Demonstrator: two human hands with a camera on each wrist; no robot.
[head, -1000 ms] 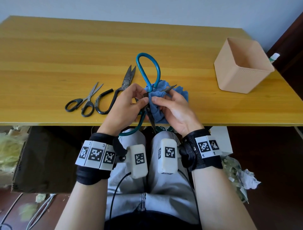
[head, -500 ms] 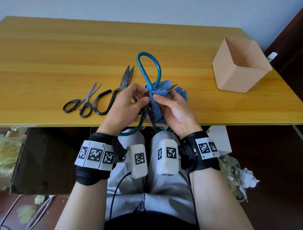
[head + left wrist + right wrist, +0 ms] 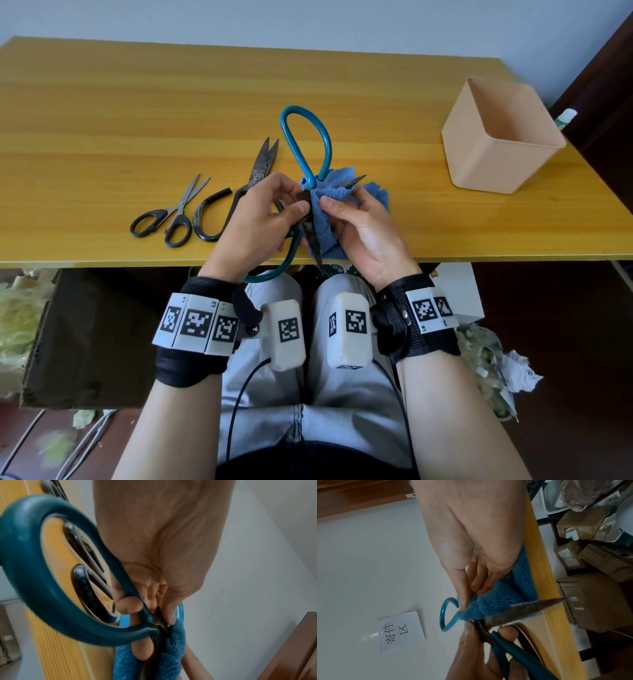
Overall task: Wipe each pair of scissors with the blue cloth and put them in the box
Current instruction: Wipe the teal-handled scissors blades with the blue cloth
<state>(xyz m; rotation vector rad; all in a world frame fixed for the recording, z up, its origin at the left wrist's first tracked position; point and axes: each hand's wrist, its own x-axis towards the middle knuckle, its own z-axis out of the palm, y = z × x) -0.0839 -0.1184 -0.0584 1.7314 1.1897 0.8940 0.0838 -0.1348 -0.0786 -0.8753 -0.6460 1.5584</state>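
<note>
Over the table's near edge I hold large teal-handled scissors (image 3: 306,147), their blades spread wide apart. My left hand (image 3: 263,216) pinches them near the pivot, and one handle loop (image 3: 34,574) fills the left wrist view. My right hand (image 3: 356,222) pinches the blue cloth (image 3: 329,226) around the blade by the pivot. One dark blade (image 3: 522,611) points past the cloth in the right wrist view; the other (image 3: 317,246) points down toward my lap. Small black-handled scissors (image 3: 171,216) and black iron scissors (image 3: 239,195) lie shut on the table to the left. The tan box (image 3: 496,137) stands at the right.
The wooden table (image 3: 137,102) stretches away behind the scissors. The box looks empty from here. Crumpled paper (image 3: 507,370) and scraps lie on the floor under the table on both sides. Stacked cardboard boxes (image 3: 590,601) show in the right wrist view.
The hands, teal scissors and cloth stay almost where they were. The right hand's grip on the cloth has shifted slightly at the pivot.
</note>
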